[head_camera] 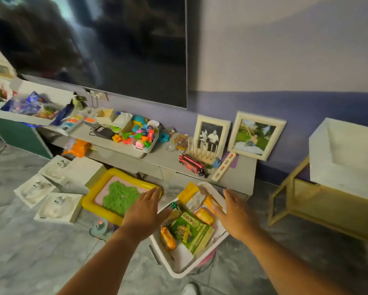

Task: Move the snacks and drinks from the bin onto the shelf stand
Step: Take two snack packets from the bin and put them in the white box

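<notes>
White bin [202, 270] between two open hands holds three orange packets.

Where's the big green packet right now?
In the head view, the green packet lies flat in the white bin on the floor, lower centre, between an orange snack and the right hand.

Two bare hands reach over a white bin [220, 241] on the tiled floor, left hand [143, 211] and right hand [236, 211] both spread flat and empty. Inside lie a green snack box [190, 233] and orange packets [168, 237]. A wooden shelf stand [295, 201] sits to the right.
</notes>
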The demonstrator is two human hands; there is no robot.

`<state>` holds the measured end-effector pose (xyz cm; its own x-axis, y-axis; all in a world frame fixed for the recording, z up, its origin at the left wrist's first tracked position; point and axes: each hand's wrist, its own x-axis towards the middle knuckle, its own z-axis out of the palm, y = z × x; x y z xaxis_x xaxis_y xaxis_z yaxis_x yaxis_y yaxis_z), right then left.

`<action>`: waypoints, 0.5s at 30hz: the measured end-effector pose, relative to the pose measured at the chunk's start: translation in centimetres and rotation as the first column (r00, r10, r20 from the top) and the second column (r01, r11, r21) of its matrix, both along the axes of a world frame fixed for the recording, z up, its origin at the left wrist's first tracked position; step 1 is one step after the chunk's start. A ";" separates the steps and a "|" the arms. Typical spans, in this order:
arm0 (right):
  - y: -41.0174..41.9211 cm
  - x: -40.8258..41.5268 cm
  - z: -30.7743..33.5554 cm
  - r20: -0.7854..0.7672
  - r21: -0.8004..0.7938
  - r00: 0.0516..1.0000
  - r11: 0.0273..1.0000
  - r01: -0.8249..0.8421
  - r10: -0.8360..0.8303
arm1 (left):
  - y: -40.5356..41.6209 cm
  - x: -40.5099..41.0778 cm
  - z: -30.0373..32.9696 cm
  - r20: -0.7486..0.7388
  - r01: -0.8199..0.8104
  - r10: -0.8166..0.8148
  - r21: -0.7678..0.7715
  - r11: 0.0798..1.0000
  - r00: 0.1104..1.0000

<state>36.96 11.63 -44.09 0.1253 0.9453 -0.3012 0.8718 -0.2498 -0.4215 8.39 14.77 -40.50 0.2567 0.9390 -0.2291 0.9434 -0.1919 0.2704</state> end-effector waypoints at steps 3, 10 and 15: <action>1.0 -1.6 -3.1 -0.010 -0.023 0.998 0.997 0.069 -0.069 | 2.8 -1.5 -3.7 -0.027 0.033 -0.036 -0.087 0.996 0.999; 0.6 -5.5 -11.6 -0.083 -0.236 0.953 0.935 0.264 -0.290 | 7.6 -2.9 -13.4 -0.073 0.156 -0.173 -0.199 0.968 0.982; 1.6 -7.7 -18.0 -0.029 -0.303 0.900 0.862 0.406 -0.434 | 10.0 -2.1 -20.3 -0.050 0.241 -0.260 -0.242 0.940 0.964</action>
